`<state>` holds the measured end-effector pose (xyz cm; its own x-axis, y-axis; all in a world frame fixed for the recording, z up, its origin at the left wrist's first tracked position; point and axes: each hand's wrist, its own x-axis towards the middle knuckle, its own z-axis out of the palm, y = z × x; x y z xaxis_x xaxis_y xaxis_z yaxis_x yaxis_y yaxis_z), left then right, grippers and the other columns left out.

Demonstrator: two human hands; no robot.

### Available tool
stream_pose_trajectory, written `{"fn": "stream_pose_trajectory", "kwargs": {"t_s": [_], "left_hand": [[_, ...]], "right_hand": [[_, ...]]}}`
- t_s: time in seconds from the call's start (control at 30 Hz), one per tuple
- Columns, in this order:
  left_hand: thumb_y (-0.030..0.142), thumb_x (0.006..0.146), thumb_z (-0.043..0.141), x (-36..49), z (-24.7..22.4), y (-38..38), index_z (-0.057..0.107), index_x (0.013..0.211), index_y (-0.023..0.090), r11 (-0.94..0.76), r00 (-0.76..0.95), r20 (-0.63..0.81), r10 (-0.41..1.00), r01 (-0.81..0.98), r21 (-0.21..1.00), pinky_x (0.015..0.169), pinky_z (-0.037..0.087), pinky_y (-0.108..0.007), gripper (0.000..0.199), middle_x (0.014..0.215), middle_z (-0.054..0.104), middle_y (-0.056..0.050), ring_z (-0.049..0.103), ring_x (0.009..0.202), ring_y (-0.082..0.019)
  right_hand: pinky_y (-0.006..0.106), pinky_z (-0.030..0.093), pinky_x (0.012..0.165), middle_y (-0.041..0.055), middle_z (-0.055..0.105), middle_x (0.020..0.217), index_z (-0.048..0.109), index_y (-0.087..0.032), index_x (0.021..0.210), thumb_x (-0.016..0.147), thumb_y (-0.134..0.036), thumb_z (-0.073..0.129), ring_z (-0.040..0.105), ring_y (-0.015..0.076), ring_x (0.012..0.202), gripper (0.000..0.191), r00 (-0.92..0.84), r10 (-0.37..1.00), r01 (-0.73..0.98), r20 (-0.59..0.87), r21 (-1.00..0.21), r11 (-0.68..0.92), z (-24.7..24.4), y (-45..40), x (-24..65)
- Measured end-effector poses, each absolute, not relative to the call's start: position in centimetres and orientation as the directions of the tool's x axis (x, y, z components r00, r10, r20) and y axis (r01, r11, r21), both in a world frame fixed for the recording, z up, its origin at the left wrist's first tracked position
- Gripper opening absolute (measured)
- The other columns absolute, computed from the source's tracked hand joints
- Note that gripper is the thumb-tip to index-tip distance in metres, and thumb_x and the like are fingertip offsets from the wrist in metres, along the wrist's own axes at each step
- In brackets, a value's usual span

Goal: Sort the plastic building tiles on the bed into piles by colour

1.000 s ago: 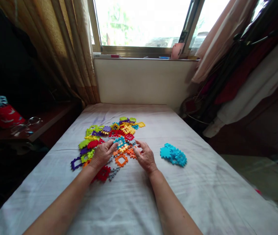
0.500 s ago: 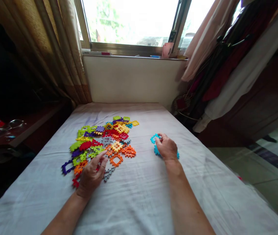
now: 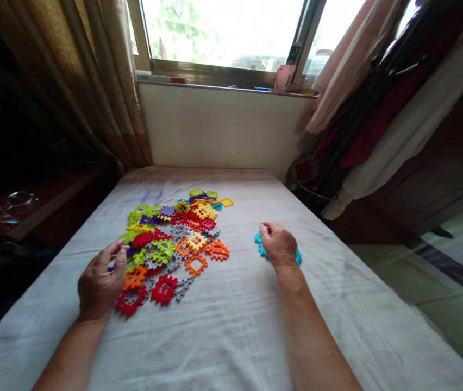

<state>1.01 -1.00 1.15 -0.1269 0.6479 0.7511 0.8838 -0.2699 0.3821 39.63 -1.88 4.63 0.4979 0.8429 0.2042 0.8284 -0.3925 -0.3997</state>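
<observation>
My left hand [image 3: 103,279] hovers at the near left side of a mixed pile of plastic interlocking building pieces [image 3: 162,250], its thumb and fingers apart with nothing visible between them. A purple piece [image 3: 110,269] shows partly behind it. At the pile's near edge lie a red window-like piece [image 3: 164,289] and a red frame piece [image 3: 131,300]. Right of the pile, my right hand [image 3: 279,244] is curled down over blue building pieces [image 3: 260,247]. Its fingers are closed at the blue edge; the palm hides most of these pieces.
The pieces lie on a pale bedsheet [image 3: 215,336]. Beyond are a low wall [image 3: 223,127] and a window sill with a pink cup [image 3: 283,79]. A curtain [image 3: 109,81] hangs at left, above a dark side table with glasses [image 3: 19,200]. Clothes [image 3: 394,119] hang at right.
My left hand has moved left, off the near part of the pile, uncovering the red pieces. The blue piece at my right fingertips has gone lower, under the hand.
</observation>
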Motion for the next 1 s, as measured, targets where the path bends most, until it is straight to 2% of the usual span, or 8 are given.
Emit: {"fn": "stream_pose_trajectory", "kwargs": {"t_s": [0.13,0.27,0.4,0.6,0.8,1.0], "left_hand": [[0.041,0.089,0.048,-1.9,-0.1,0.4,0.068,0.112,0.019,-0.086,-0.297,0.640,0.708,0.864,0.496,0.084,0.054,-0.036,0.037,0.105,0.075,-0.008,0.070,0.093,-0.023],[0.044,0.086,0.048,-2.9,-1.5,1.4,0.068,0.112,0.020,0.044,-0.417,0.460,0.784,0.776,0.630,0.082,0.054,-0.036,0.041,0.109,0.074,-0.008,0.069,0.089,-0.023],[0.044,0.084,0.050,-3.0,-2.1,1.8,0.069,0.109,0.022,0.074,-0.446,0.383,0.809,0.724,0.686,0.081,0.054,-0.033,0.038,0.107,0.074,-0.006,0.069,0.085,-0.021],[0.042,0.084,0.052,-2.9,-2.1,1.9,0.067,0.109,0.023,0.057,-0.433,0.361,0.826,0.702,0.710,0.086,0.054,-0.033,0.036,0.108,0.074,-0.005,0.069,0.097,-0.022],[0.042,0.083,0.053,-2.9,-2.3,1.9,0.068,0.108,0.023,0.028,-0.426,0.391,0.816,0.705,0.709,0.084,0.054,-0.031,0.035,0.106,0.075,-0.005,0.070,0.096,-0.021],[0.042,0.081,0.053,-2.9,-2.4,2.0,0.068,0.109,0.022,0.016,-0.422,0.392,0.817,0.696,0.717,0.082,0.054,-0.031,0.037,0.106,0.075,-0.007,0.070,0.090,-0.021]], "right_hand": [[0.025,0.047,0.083,0.0047,0.073,0.111,0.077,-0.026,0.103,0.093,-0.030,0.050,0.065,0.0183,0.101,0.029,0.202,0.972,0.927,0.117,-0.344,-0.151,3.7,-0.9,34.9],[0.026,0.047,0.086,0.0040,0.070,0.115,0.076,-0.030,0.108,0.093,-0.029,0.050,0.063,0.0190,0.107,0.030,0.083,0.996,0.945,0.024,-0.319,-0.071,2.5,0.3,31.9],[0.026,0.046,0.093,0.0028,0.068,0.119,0.071,-0.034,0.120,0.094,-0.029,0.047,0.060,0.0182,0.112,0.035,0.036,0.999,0.944,-0.015,-0.327,-0.039,2.3,1.9,31.2],[0.031,0.045,0.097,0.0056,0.062,0.131,0.062,-0.032,0.132,0.089,-0.041,0.055,0.057,0.0227,0.119,0.045,0.030,0.997,0.962,-0.073,-0.270,-0.049,2.8,3.4,30.2],[0.035,0.049,0.088,0.0112,0.065,0.123,0.065,-0.024,0.124,0.082,-0.041,0.059,0.061,0.0265,0.112,0.046,0.040,0.995,0.979,-0.096,-0.197,-0.058,4.0,3.1,28.8],[0.033,0.047,0.087,0.0143,0.067,0.118,0.068,-0.017,0.114,0.082,-0.030,0.061,0.063,0.0257,0.109,0.035,0.095,0.994,0.992,-0.059,-0.076,-0.100,5.3,1.4,29.9]]}}
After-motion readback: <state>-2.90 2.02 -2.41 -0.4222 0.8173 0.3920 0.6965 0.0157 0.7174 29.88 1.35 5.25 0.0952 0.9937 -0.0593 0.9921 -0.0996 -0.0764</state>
